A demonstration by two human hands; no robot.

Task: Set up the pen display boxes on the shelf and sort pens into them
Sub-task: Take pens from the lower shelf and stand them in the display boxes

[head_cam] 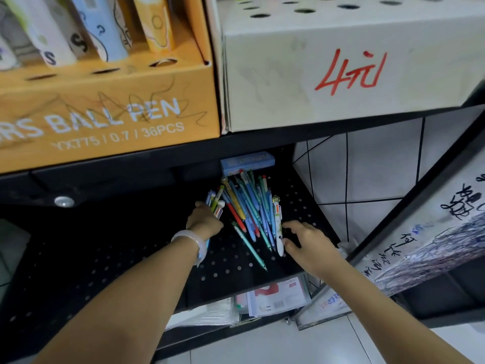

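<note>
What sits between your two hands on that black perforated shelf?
Head view: a loose pile of mixed pens lies between the left hand and the right hand.

Pens (252,211), blue box (248,162) on black perforated shelf (136,248)

1 head-worn wide-angle view looks forward and steeply down into a black shelving unit from close range. The upper tier fills the top: an orange display box (110,111) at 10 o'clock and a white display box (341,74) at 1 o'clock, both near the lens and bowed by the wide angle. The perforated lower shelf (131,258) sits at frame centre, farther off. Both forearms enter from 6 o'clock, reaching toward centre. Tiled floor (367,166) shows at 3 o'clock and along the bottom edge. No 2nd view shares the scene.
</note>
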